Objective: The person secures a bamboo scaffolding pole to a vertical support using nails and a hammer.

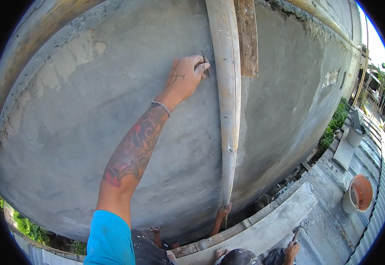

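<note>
Left hand: grip closed on thin dark flat tool, right at smooth grey plastered wall, just beside upright pale bamboo pole. Contact with wall unclear. Right hand out of view. Risks: tool tilting in the pinch could gouge the plaster; drifting sideways could knock fingers or edge on the pole. Tool, if dropped, could hit people below, e.g. whoever's bare hand is at the pole's lower end.
</note>
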`<state>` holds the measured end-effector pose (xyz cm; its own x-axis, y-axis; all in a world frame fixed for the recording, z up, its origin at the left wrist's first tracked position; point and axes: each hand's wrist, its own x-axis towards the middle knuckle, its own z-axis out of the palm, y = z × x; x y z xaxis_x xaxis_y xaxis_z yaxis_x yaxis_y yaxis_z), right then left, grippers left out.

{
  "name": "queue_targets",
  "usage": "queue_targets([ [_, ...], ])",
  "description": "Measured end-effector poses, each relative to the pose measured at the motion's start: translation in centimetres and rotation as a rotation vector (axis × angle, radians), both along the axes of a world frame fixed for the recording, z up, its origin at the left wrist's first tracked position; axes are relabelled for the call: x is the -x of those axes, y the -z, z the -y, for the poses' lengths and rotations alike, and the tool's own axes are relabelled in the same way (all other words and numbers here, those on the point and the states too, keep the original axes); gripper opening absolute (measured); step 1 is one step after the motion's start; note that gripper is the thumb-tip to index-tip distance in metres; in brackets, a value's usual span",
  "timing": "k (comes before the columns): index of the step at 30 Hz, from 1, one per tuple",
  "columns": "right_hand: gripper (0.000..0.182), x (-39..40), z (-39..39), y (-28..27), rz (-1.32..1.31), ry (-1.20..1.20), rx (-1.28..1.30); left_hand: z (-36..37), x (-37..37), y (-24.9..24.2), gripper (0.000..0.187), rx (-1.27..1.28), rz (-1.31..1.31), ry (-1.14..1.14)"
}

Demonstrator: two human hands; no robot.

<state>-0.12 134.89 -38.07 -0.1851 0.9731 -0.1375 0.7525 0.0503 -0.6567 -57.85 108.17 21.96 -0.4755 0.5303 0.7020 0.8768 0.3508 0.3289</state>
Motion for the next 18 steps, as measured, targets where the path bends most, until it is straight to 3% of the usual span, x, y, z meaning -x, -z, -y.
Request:
queue_targets([
  [2,0.019,0.5,-0.2,-1.7,-0.221,0.055,0.089,-0.1,-1.1,-0.2,0.024,-0.053,-0.12,0.088],
  [6,0.026,7.0,3.7,-13.8,-0.64,0.04,0.133,-1.4,-1.8,-1.3,0.026,-0.091,-0.272,0.231],
  [9,0.032,10.4,5.5,-19.0,-0.703,0.062,0.253,-1.9,-1.6,-1.9,0.024,-0.096,-0.349,0.199],
  [13,0.031,12.4,6.5,-19.2,-0.589,-0.016,0.338,-2.0,-2.1,-1.7,0.023,-0.062,-0.35,0.209],
  [18,0.026,14.0,8.5,-18.3,-0.655,-0.1,0.361,-2.6,-2.1,-0.7,0.02,-0.047,-0.372,0.196],
])
